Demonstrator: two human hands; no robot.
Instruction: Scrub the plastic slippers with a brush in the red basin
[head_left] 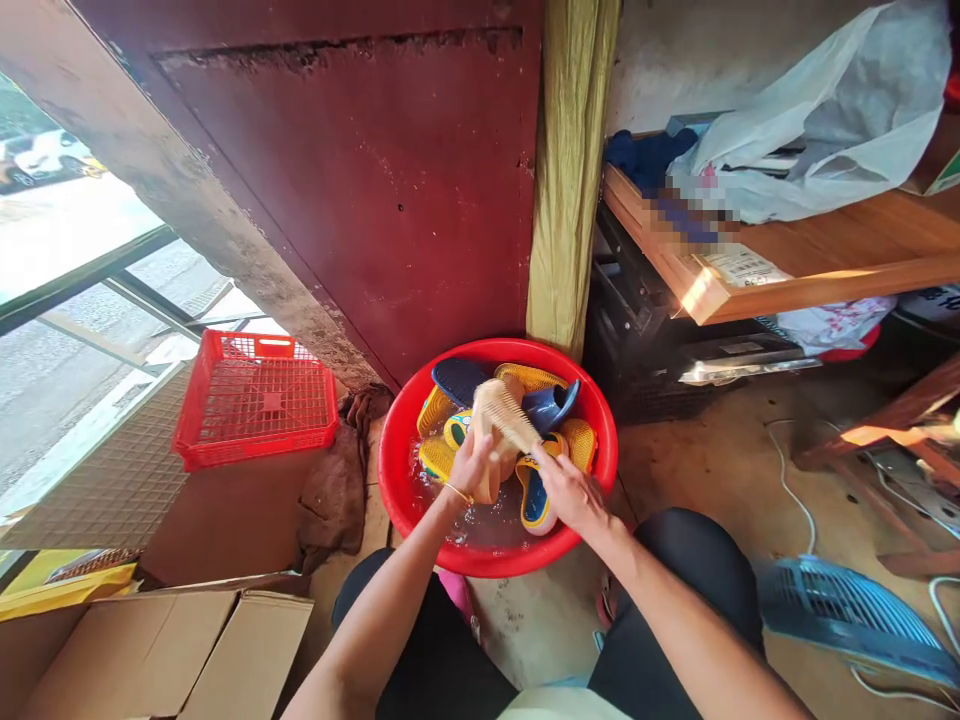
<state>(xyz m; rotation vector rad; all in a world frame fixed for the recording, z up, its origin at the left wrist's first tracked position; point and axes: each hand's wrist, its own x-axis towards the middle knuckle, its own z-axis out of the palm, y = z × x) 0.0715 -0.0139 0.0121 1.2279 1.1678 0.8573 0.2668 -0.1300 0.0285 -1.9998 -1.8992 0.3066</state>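
Beige slipper (504,408), ridged sole showing, is held above the water (480,530) in the red basin (517,565), probably so that drips fall back inside. Left hand (471,465) is closed around its left side, apparently to steady it. Right hand (574,490) is curled at its right end; cannot tell through the blur what it grips. Blue slipper (551,405) and yellow slipper (439,460) lie within the basin, likely soaking. Knees (694,550) flank its near side, seemingly for close reach. Red crate (262,447) sits left of the basin; door (375,200) stands behind it.
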